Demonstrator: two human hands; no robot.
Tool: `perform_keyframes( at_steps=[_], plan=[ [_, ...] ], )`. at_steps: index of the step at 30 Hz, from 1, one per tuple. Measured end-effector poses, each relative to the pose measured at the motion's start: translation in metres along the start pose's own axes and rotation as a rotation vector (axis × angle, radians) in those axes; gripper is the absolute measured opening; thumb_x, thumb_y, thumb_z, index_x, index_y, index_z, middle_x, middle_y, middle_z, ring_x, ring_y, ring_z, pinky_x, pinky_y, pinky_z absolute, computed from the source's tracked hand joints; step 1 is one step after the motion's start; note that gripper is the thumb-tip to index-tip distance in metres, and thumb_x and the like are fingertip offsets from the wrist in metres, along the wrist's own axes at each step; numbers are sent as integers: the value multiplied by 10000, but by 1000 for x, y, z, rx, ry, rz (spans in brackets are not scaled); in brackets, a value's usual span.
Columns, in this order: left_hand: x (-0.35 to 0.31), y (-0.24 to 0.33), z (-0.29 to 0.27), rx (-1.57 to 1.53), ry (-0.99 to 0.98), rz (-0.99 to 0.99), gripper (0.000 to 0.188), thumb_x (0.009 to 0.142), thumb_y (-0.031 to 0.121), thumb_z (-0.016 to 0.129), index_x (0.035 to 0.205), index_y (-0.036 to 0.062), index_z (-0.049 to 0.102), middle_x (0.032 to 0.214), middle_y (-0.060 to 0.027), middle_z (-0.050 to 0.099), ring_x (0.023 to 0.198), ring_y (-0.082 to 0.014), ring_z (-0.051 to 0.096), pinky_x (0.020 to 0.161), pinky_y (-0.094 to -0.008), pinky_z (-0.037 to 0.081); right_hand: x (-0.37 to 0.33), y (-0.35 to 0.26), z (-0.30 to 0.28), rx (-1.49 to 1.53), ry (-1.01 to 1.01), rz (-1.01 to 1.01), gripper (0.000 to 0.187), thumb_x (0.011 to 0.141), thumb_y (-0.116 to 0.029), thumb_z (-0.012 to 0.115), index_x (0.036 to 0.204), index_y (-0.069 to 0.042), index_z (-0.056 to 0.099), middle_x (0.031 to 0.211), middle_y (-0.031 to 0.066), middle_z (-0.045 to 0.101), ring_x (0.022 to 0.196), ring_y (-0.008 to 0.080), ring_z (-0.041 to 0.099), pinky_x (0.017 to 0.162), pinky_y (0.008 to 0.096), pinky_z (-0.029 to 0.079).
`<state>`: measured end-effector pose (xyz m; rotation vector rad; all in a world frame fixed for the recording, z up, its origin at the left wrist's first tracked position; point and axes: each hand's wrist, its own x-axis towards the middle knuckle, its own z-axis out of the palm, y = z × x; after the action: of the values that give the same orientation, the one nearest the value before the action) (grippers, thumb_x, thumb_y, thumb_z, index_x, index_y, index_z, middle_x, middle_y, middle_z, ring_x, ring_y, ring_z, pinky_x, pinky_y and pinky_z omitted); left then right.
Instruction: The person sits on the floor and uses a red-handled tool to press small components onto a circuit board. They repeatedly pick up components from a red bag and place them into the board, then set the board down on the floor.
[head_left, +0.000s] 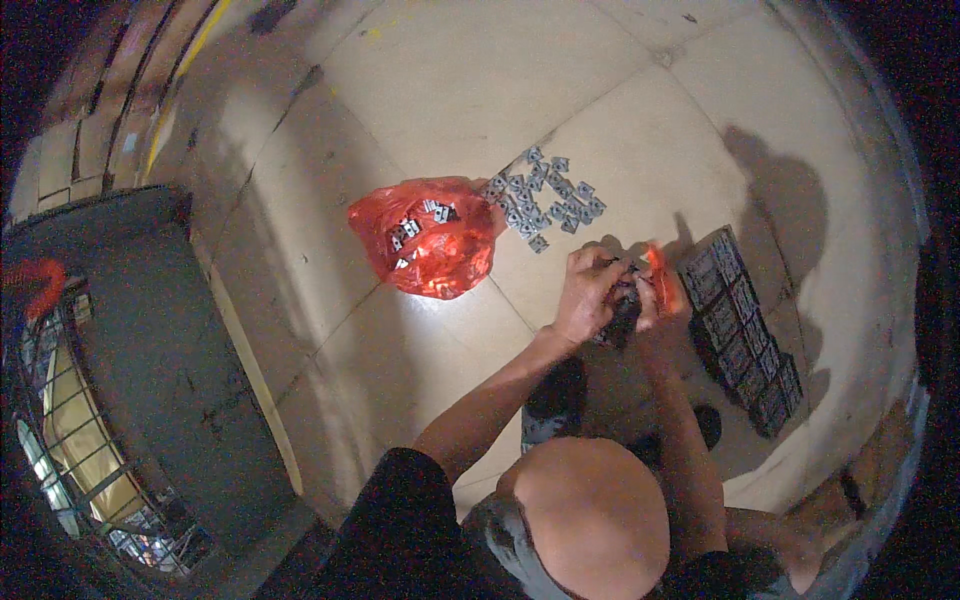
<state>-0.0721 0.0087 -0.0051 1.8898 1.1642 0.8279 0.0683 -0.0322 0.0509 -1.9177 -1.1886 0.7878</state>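
Observation:
My left hand (pixel 585 298) and my right hand (pixel 655 305) are close together above the floor, fingers bent inward. Between them is a dark, blocky piece (pixel 622 310), partly hidden by the fingers; its kind is too dim to make out. My left fingers close on its upper part. A bright orange-red thing (pixel 661 276) shows at my right hand, blurred, and whether it is gripped there I cannot tell. Beyond my hands, many small grey square metal pieces (pixel 540 195) lie scattered. Left of them sits an open red plastic bag (pixel 450 270) with similar small metal pieces inside.
Right of my hands, dark rectangular blocks (pixel 735 315) lie in close rows on the tiled floor (pixel 480 80). A dark, flat-topped surface (pixel 150 330) stands at the left, beside a wire-mesh basket (pixel 90 450). Stacked boards or cartons (pixel 85 150) are at the far left.

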Motion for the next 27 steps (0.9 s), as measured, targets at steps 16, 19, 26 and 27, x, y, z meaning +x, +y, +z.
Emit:
perform_keyframes(
  at_steps=[16, 19, 26, 27],
  plan=[
    [13, -5, -4, -21, -1, 199, 432, 739, 126, 755, 1158, 26, 726, 1032, -135, 673, 1045, -323, 597, 978, -472, 411, -9, -8, 3, 40, 53, 219, 136, 931, -38, 677, 1059, -32, 721, 1002, 101, 693, 958, 246, 676, 886, 382, 542],
    [11, -13, -4, -25, -82, 187, 481, 727, 178, 745, 1186, 37, 720, 1121, -149, 678, 1132, -357, 586, 1021, -482, 426, -13, 6, 0, 128, -90, 147, 190, 940, -46, 682, 1121, -58, 738, 1106, 94, 709, 1075, 247, 678, 933, 373, 544],
    [13, -17, -8, -127, -170, 275, 510, 748, 131, 716, 1240, 24, 642, 1096, -144, 697, 1104, -316, 662, 1059, -445, 393, -45, 54, 23, -232, -32, -603, 403, 880, -164, 790, 1243, -89, 630, 1238, 103, 675, 1202, 327, 627, 964, 418, 546],
    [14, -16, -8, -91, -125, 338, 497, 768, 146, 679, 1245, 21, 623, 1068, -146, 707, 1058, -329, 674, 1048, -466, 414, -45, 59, 28, -183, 10, -682, 458, 841, -212, 830, 1230, -86, 624, 1234, 102, 669, 1195, 331, 622, 970, 437, 539]
  ],
)
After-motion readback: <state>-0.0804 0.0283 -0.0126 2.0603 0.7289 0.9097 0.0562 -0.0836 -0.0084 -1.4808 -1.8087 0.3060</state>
